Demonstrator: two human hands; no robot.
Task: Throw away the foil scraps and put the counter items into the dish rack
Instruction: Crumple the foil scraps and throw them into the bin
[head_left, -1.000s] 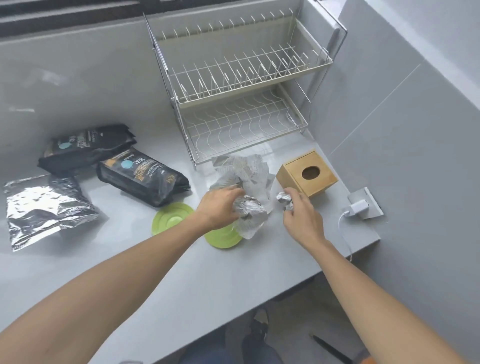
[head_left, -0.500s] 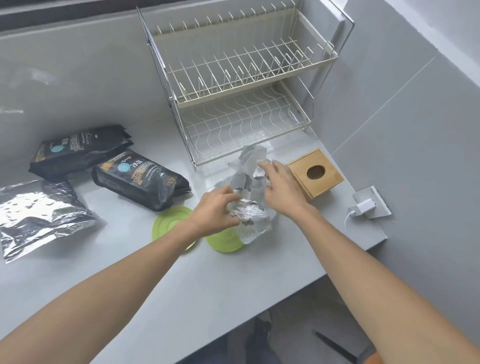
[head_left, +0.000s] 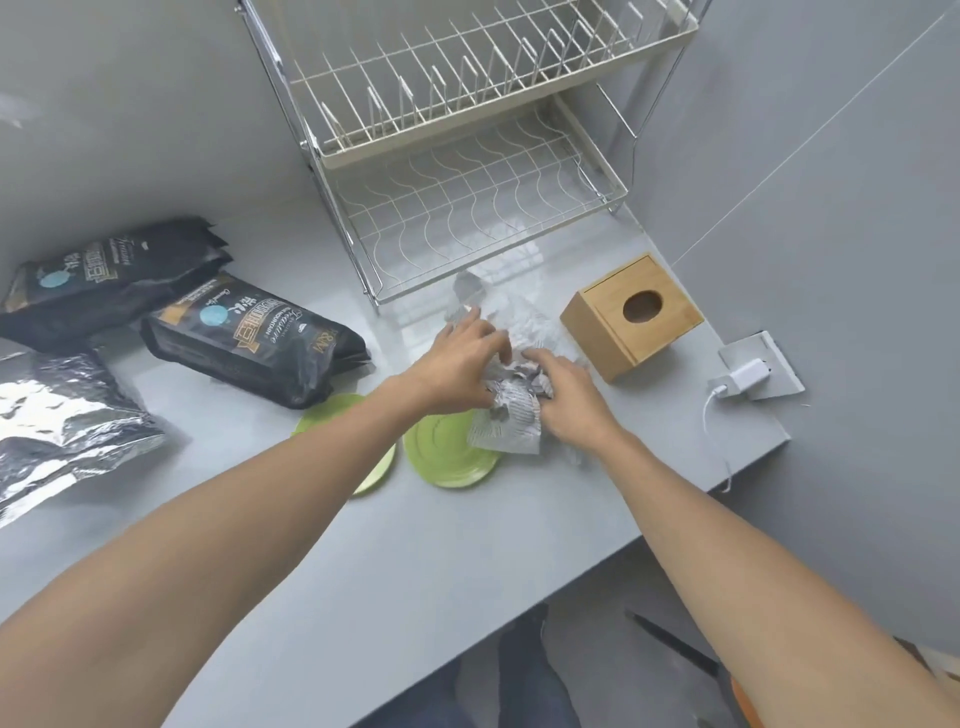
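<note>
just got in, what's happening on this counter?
A person is gathering crumpled foil scraps with both hands: left hand and right hand close in on the pile from either side. The foil partly overlaps one of two green plates. The dish rack behind is empty, so nothing is put away yet.

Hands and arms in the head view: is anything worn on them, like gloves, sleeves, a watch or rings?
Nothing worn shows. The left hand and right hand are bare, with no gloves, and no rings that I can see. Both forearms are bare up to the frame edge: no sleeves, watch or wristband visible.
</note>
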